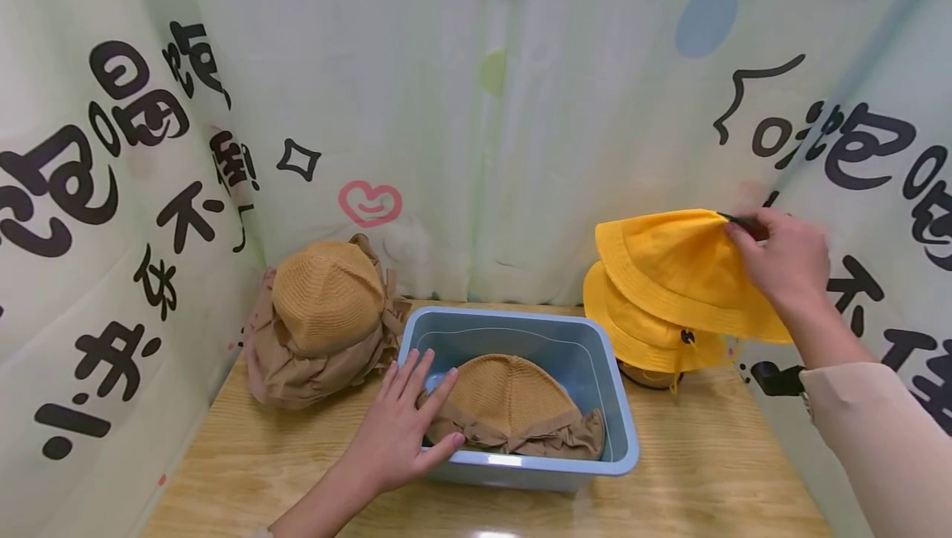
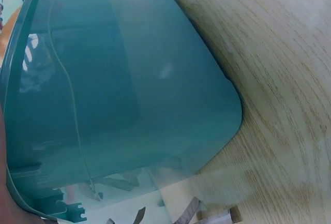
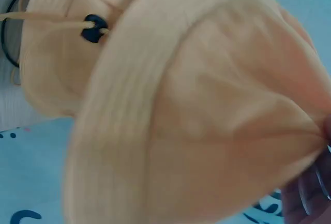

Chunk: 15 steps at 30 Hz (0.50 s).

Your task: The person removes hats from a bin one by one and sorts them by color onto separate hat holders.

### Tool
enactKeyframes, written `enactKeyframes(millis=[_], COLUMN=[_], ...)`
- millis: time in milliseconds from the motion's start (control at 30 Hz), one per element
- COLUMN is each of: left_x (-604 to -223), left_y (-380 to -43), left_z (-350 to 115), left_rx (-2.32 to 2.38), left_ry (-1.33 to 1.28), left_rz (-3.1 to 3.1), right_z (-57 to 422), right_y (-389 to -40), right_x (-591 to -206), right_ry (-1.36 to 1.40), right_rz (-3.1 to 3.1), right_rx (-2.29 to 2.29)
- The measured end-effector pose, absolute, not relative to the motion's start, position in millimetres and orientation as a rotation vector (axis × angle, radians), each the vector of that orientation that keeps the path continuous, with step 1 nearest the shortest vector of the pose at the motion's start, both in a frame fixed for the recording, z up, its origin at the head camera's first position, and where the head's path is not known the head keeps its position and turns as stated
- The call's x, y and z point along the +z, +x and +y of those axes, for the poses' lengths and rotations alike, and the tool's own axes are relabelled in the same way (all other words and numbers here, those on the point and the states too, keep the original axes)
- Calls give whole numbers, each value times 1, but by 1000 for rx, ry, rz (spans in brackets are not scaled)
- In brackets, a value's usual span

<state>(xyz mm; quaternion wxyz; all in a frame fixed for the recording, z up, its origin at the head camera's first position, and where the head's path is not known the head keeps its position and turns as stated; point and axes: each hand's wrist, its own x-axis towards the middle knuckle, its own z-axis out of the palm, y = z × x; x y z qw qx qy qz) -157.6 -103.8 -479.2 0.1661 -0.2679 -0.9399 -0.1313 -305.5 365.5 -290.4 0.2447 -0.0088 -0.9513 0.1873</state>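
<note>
My right hand (image 1: 792, 257) pinches the crown of a yellow bucket hat (image 1: 662, 269), its brim hanging tilted toward the left. Just beneath it, a second yellow hat (image 1: 632, 335) with a cord and a black cord stopper (image 3: 94, 28) sits on the table at the right. Fingers spread, my left hand (image 1: 394, 435) rests at the near left rim of a blue plastic bin (image 1: 625, 447). Inside the bin lies a tan knitted hat (image 1: 513, 393) with a brown fabric brim. The bin's outer wall (image 2: 103, 94) fills much of the left wrist view.
More tan hats with brown brims (image 1: 327, 298) are piled at the left of the wooden table (image 1: 669, 492). A printed curtain (image 1: 476, 149) encloses the back and both sides. Something dark-rimmed shows under the lower yellow hat.
</note>
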Motion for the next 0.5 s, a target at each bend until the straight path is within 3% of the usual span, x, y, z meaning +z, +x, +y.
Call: enactKeyframes(millis=[233,500], left_x=[-480,-479], left_y=[-158,-158], left_z=[-105,-103], left_rx=[-368,-372], left_ry=[-744,-757], left_rz=[-2721,-2696], right_z=[364,366], right_y=[-306,-313], right_x=[-300,-292], right_ry=[3,-168], right_rz=[-2734,-2332], right_rx=[418,421])
